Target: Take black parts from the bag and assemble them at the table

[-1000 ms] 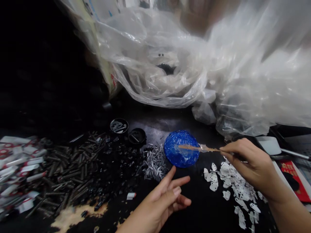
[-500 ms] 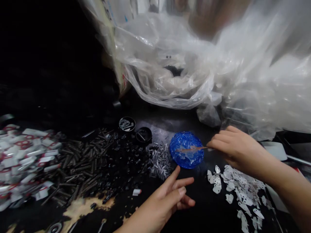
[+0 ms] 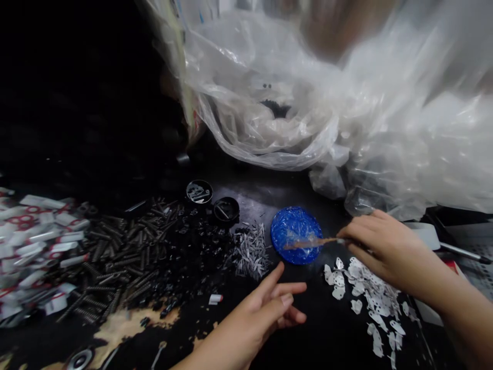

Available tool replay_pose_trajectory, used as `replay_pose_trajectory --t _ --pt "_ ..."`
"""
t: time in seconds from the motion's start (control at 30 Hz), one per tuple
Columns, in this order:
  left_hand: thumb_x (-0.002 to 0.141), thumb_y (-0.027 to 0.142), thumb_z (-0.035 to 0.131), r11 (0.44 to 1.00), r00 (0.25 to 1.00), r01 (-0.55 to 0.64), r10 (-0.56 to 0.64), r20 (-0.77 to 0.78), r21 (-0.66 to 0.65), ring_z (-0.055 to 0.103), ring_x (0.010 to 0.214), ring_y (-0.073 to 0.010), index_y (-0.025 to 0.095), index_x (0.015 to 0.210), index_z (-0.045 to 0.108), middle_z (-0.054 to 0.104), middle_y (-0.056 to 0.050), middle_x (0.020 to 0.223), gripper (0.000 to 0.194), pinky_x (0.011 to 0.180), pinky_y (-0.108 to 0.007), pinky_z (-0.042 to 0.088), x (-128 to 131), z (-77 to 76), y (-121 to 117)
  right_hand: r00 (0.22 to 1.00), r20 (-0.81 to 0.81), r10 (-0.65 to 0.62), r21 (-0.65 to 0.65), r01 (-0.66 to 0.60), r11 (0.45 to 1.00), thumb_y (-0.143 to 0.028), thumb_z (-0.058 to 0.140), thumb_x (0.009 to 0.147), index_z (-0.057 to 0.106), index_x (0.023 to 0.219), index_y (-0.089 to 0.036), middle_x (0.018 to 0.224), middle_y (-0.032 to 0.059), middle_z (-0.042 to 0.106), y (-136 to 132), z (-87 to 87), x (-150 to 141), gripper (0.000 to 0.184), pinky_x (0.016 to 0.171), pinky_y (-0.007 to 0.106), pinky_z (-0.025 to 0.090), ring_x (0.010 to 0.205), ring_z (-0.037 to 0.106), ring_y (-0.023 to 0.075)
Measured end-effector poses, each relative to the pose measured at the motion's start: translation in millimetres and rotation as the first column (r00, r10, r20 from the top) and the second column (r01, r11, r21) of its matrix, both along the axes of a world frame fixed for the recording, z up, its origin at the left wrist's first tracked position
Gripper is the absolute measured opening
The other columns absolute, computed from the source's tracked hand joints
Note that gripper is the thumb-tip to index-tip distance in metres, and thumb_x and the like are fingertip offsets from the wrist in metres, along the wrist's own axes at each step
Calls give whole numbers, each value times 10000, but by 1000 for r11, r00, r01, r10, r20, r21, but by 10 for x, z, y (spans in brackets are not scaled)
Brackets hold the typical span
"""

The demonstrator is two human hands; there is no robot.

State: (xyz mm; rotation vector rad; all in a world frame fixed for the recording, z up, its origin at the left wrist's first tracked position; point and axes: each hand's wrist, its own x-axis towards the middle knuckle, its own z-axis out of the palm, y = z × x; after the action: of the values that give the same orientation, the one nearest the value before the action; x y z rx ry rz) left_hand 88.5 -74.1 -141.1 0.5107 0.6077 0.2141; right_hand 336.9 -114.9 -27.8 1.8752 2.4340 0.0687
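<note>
The thin wooden-looking stick (image 3: 311, 242) pinched in the right hand (image 3: 379, 246) rests on a glossy, crinkled blue plastic dish (image 3: 296, 234), with flat matt white pieces (image 3: 370, 298) just below the grip and filmy clear plastic sheeting (image 3: 346, 103) above it.

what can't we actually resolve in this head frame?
- Blue dish contents: glare on its surface, too small to tell in the head view.
- Stick in the right hand: its rear end is hidden inside the grip.
- Clear plastic bags: contents blurred behind crumpled film; top cut by the frame edge.
- Left hand: curled fingers hide the palm.
- Far left of the table: too dark to read.
</note>
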Motion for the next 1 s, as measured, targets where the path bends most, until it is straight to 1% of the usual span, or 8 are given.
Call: replay_pose_trajectory --t 0.13,0.23,0.37,0.5,0.63,0.73,0.83,1.0 --pt "884 324 607 1000 1000 -3 3 -7 -1 639 901 -187 165 1506 250 589 -153 1328 734 950 -408 421 -6 17 14 996 -60 -64 92 70 993 -245 484 932 586 912 -214 829 23 646 -54 61 90 108 693 329 352 744 572 187" --pt "875 344 620 1000 1000 2 -2 -13 -3 640 905 -195 163 1505 255 598 -155 1315 750 957 -416 421 -3 18 2 989 -130 -66 58 74 996 -240 487 927 587 898 -220 820 16 650 -83 55 27 106 698 325 364 735 575 178" --pt "888 331 603 1000 999 21 -21 -28 0 642 906 -194 177 1511 241 599 -148 1317 737 962 -416 418 3 8 -17 989 -108 -99 5 100 995 -187 481 906 589 872 -212 795 15 646 -53 -42 -21 117 695 334 357 715 568 180" --pt "902 300 583 1000 1000 5 -5 -13 -15 639 889 -189 144 1510 227 587 -168 1327 722 948 -413 423 18 -6 -14 975 -118 -188 50 195 980 -268 489 931 591 909 -231 829 7 651 -152 45 196 111 683 329 363 735 572 180" --pt "908 297 580 1000 1000 -3 3 -6 -20 639 887 -193 144 1506 232 585 -172 1329 709 945 -420 415 26 -5 -3 974 -135 -184 -1 185 983 -338 491 948 599 923 -259 831 -7 657 -290 155 394 136 665 318 371 740 566 178" --pt "910 294 576 999 1000 -1 1 1 -47 638 893 -192 140 1504 237 580 -169 1337 700 959 -419 413 23 3 8 984 -89 -157 -24 156 987 -290 495 946 604 897 -237 810 5 663 -222 58 381 130 668 323 362 720 569 176" --pt "904 313 584 997 1000 2 -4 -19 -72 641 892 -188 145 1508 224 583 -162 1336 723 970 -414 419 25 12 24 983 -89 -160 38 164 986 -215 495 926 604 895 -216 826 20 675 -57 -72 301 113 684 324 362 734 581 177" --pt "897 324 592 997 999 -2 0 -34 -74 642 906 -183 168 1519 198 588 -145 1338 752 989 -403 412 46 27 52 948 -195 -252 79 271 959 -254 517 915 620 890 -233 839 5 688 -22 -84 340 107 690 303 400 750 598 171"
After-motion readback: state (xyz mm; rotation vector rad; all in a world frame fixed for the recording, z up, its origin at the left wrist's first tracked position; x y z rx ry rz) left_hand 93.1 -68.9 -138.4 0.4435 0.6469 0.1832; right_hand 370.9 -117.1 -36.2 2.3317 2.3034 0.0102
